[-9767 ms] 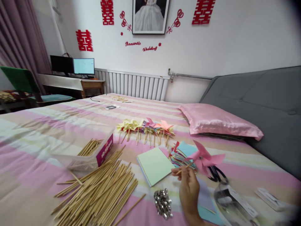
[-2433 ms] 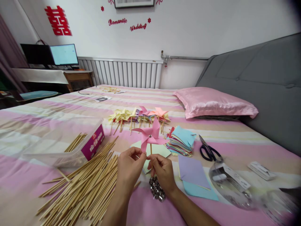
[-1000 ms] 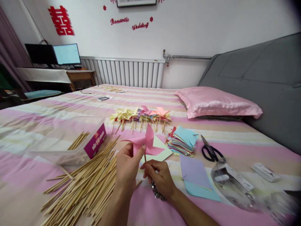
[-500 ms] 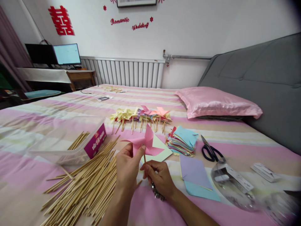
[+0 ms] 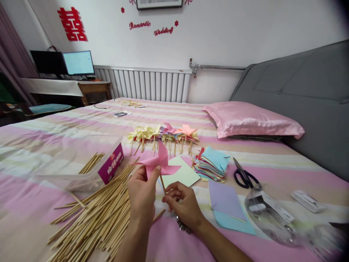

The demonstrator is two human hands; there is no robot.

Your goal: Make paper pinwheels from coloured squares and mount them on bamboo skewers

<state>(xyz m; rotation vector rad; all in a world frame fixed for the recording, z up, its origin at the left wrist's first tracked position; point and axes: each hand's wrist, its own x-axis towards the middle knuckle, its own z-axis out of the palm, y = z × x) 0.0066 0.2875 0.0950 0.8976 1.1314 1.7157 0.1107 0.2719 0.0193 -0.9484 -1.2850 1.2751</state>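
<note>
A pink paper pinwheel (image 5: 159,163) on a thin wooden stick is held up over the bed between both my hands. My left hand (image 5: 141,194) is closed, its thumb and fingers pinching the pinwheel's centre from behind. My right hand (image 5: 183,205) is closed on the stick just below the paper. Under my right wrist lie shiny metal pins (image 5: 182,226), mostly hidden. A light green paper square (image 5: 182,175) lies just beyond my hands.
A heap of wooden sticks (image 5: 100,214) and a clear box (image 5: 81,165) with more sticks lie left. Finished pinwheels (image 5: 163,135) lie in a row further back. Right of my hands are a stack of coloured paper (image 5: 212,163), black scissors (image 5: 243,175), purple and blue sheets (image 5: 225,203), a clear plastic container (image 5: 268,214) and a pink pillow (image 5: 251,123).
The pinwheel and both my hands have shifted a little to the left, and the stick now leans left. Before that, the pinwheel was lowered from upright in front of me.
</note>
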